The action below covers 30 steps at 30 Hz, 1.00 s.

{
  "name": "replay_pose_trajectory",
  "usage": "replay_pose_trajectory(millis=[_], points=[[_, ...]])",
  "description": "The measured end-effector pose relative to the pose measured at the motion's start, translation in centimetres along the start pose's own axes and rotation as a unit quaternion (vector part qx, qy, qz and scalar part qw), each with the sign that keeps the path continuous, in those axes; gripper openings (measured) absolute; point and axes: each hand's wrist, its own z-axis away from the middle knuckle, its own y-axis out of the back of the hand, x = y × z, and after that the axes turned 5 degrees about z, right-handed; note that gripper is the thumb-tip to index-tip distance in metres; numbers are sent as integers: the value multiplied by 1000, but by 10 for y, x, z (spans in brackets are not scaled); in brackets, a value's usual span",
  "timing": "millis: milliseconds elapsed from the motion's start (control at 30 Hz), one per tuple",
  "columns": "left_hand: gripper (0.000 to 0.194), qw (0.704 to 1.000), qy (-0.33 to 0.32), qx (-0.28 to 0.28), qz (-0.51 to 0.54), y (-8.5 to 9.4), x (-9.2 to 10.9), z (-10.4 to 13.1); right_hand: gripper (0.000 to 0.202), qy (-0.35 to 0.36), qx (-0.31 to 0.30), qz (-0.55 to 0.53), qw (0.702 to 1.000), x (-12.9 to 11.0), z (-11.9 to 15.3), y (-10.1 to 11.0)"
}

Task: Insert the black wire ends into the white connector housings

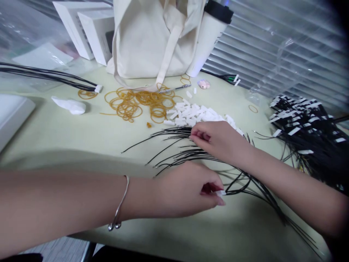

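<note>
My left hand, with a silver bangle at the wrist, pinches a small white connector. Black wires run out of this connector to the right. Farther back, my right hand is closed in a pinch on a black wire at the edge of a fanned-out bundle. The loose black wires spread leftward between both hands, their thin bare tips pointing left. Just behind my right hand lies a heap of white connectors. My fingers partly hide the held wire and connector.
Yellow rubber bands lie in a tangle, with a thin metal tool across them. Behind stand a cloth bag, white boxes and a lidded cup. Many finished-looking wire bundles pile up at right. A white box sits left.
</note>
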Motion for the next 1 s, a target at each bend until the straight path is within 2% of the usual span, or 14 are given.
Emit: replay_pose_trajectory(millis=[100,267,500,700,1000], points=[[16,1000,-5,0,-3,0,0,0,15,38,44,14,998,-4,-9,-1],[17,1000,-4,5,-9,0,0,-1,12,80,26,25,996,-7,-20,-3],[16,999,-30,-4,-29,1,-2,-1,11,49,9,22,999,-5,-27,-3],[18,999,-37,-6,-37,0,-3,0,18,64,-10,59,996,-6,-27,-7],[16,999,-18,-10,-33,0,-1,0,19,71,15,85,994,-14,-26,-9]])
